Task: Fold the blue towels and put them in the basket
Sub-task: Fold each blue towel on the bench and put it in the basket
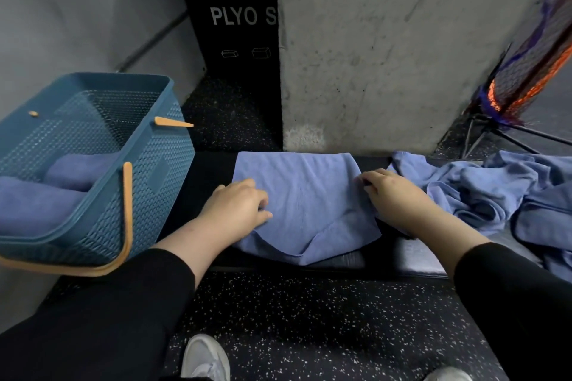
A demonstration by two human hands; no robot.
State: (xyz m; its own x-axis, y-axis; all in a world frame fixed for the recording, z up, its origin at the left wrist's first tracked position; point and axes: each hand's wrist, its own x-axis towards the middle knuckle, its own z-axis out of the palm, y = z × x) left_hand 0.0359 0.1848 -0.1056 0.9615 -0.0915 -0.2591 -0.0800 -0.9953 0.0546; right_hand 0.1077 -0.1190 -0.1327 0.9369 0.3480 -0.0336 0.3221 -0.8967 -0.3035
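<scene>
The towel lies flat on the bench for folding. The left hand at nine o'clock and right hand at three seemingly pinch its side edges. The basket waits beside, holding folded ones.

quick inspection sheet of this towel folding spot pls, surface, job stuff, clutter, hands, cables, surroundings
surface: black padded bench, low, over speckled rubber floor
job's things: blue towel spread on the bench, near edge hanging over; blue basket at left with folded towels inside; unfolded towel pile at right
clutter: nothing seen
grippers: left hand holds the towel's left edge, right hand its right edge
cables: nothing seen
surroundings: concrete pillar behind, black plyo box, netted stand at right
</scene>
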